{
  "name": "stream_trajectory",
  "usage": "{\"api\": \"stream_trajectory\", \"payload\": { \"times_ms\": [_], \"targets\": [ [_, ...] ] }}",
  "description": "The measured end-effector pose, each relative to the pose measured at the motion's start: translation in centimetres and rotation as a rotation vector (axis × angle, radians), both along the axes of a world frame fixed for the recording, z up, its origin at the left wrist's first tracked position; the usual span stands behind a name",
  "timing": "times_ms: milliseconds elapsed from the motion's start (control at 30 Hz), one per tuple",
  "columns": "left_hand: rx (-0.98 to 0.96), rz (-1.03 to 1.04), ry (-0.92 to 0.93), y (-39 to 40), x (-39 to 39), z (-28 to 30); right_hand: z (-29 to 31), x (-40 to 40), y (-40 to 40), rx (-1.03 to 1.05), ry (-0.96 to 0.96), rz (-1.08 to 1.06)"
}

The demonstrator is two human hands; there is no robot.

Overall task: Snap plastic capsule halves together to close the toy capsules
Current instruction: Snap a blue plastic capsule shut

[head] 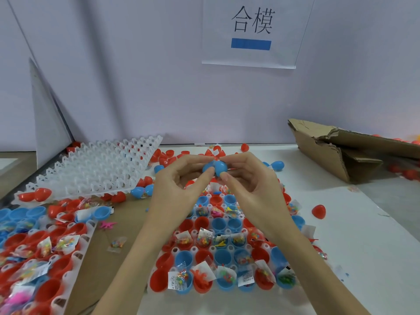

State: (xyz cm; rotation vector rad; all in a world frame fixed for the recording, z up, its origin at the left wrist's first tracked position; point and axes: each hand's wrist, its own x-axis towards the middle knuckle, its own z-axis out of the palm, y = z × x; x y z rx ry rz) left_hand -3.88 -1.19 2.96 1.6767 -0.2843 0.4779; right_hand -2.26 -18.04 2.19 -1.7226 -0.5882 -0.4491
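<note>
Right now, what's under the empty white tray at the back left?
The white tray lies tilted over loose capsules: red ones and a blue pair poke out along its near edge. What sits beneath its middle is covered, only red glimpsed through holes.

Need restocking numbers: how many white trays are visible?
3: empty tray propped back left; filled centre tray in front; filled left tray at the frame edge. Stacked ones may be hidden.

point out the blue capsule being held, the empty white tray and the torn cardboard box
blue capsule [216, 167], head view, on its right half
empty white tray [95, 167], head view, middle of its grid
torn cardboard box [322, 155], head view, on its side wall
</note>
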Motion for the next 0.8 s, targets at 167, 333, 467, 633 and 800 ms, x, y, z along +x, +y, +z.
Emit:
{"api": "stream_trajectory", "payload": {
  "times_ms": [167,333,467,633,800],
  "targets": [
    [0.067,-0.007,-0.007,-0.12,-0.02,-0.09,0.06,-0.07,-0.12,-0.015,-0.003,-0.032],
    [0.014,-0.045,-0.011,0.11,0.09,-0.20,0.21,-0.09,-0.19,0.021,-0.019,-0.009],
    [-0.030,-0.059,-0.012,0.23,-0.02,-0.03,0.33,-0.25,-0.16,0.042,-0.033,-0.010],
    [-0.070,-0.053,0.005,0.11,0.13,0.05,0.15,-0.42,0.07,0.018,-0.079,-0.056],
    [-0.163,-0.121,0.001,0.28,0.38,-0.17,0.17,-0.48,0.22,0.142,-0.013,-0.021]
  ]
}}
